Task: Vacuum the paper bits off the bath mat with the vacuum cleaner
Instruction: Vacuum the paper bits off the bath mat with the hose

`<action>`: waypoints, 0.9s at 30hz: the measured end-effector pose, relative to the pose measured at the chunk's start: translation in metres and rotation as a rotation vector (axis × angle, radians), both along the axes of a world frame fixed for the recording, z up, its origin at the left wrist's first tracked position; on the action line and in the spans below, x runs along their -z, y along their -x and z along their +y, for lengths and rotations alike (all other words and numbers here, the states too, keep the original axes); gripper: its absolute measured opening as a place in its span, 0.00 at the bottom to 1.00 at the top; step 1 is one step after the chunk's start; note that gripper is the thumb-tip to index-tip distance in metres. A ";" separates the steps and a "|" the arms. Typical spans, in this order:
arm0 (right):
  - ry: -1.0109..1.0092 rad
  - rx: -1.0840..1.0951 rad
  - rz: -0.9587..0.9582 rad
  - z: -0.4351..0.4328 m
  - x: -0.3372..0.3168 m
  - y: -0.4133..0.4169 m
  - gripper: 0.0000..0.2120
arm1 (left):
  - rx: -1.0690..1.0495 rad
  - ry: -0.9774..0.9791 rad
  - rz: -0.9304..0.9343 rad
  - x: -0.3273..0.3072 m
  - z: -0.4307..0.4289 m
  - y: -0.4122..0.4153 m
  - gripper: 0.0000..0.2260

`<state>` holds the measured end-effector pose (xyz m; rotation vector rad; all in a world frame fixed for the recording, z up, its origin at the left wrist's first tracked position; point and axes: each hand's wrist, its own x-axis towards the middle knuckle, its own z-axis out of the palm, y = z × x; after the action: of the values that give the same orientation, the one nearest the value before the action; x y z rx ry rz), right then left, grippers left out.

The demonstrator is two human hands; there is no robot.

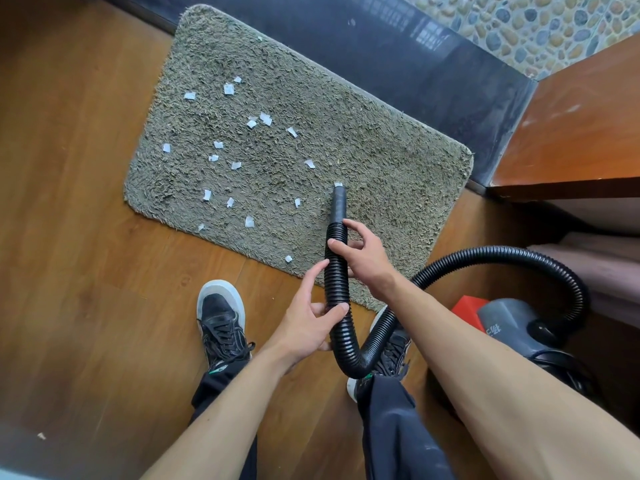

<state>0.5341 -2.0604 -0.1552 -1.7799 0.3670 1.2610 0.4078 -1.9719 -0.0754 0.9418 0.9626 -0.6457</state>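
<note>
Soft even daylight, shadows faint — window glare on glossy dark threshold along top. Wide-angle bending toward edges; bottom-left corner of wood floor smeared, hazy.

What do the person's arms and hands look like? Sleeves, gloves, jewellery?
Left hand and right hand: no gloves, rings or watch visible. Left forearm and right forearm: uncovered down to the frame edge, no sleeve, strap or marking showing.

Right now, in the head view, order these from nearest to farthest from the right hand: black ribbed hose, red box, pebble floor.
1. Black ribbed hose: gripped by the right hand.
2. Red box: lower right.
3. Pebble floor: far top right.
</note>
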 end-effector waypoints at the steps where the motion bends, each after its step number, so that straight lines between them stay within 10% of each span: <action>1: -0.003 -0.002 0.003 0.001 0.000 0.000 0.26 | 0.002 -0.001 0.001 0.000 0.001 0.001 0.30; 27: -0.036 -0.038 -0.086 0.055 0.006 -0.004 0.27 | -0.069 -0.051 0.006 0.007 0.041 -0.004 0.31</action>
<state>0.5385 -2.0050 -0.1617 -1.8116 0.2613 1.2061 0.4117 -1.9311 -0.0825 0.9480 1.0161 -0.5681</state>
